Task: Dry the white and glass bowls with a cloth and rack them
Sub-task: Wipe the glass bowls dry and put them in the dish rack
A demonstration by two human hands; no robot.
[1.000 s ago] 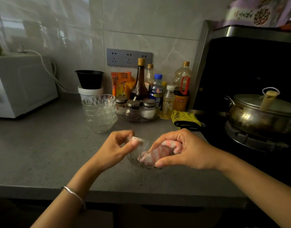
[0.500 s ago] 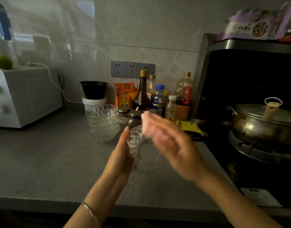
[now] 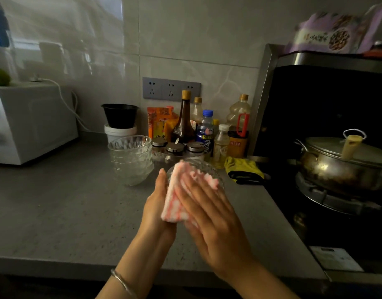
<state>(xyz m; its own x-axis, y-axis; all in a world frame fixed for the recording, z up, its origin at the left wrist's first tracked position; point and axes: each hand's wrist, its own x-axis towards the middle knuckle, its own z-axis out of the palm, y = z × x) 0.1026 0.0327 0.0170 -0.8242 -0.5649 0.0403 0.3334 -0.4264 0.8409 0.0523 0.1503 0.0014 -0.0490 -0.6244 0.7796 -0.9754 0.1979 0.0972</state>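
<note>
Glass bowl (image 3: pixel 205 166) tipped on edge (mouth rightward), flat left hand (image 3: pixel 155 209) backing it, flat right hand (image 3: pixel 211 221) pressing cloth (image 3: pixel 175 205) inside

On the tabletop (image 3: pixel 56 212), an oven (image 3: pixel 32 121) sits far left. A stack of bowls (image 3: pixel 130 160) stands mid-back, with a tub (image 3: pixel 119 133) behind it carrying a container (image 3: pixel 120 115). Right of the stack are jars (image 3: pixel 178 147), with bottles (image 3: pixel 205 130) behind them against the wall, below a socket strip (image 3: pixel 171 89). A rag (image 3: pixel 244 167) lies right of the jars. Further right, a pot (image 3: pixel 341 167) sits on the stove (image 3: pixel 328 199). Above the tabletop's front, a glass bowl (image 3: pixel 207 167) sits between the left hand (image 3: pixel 157 203) and right hand (image 3: pixel 211 221), the cloth (image 3: pixel 177 203) under the right.
</note>
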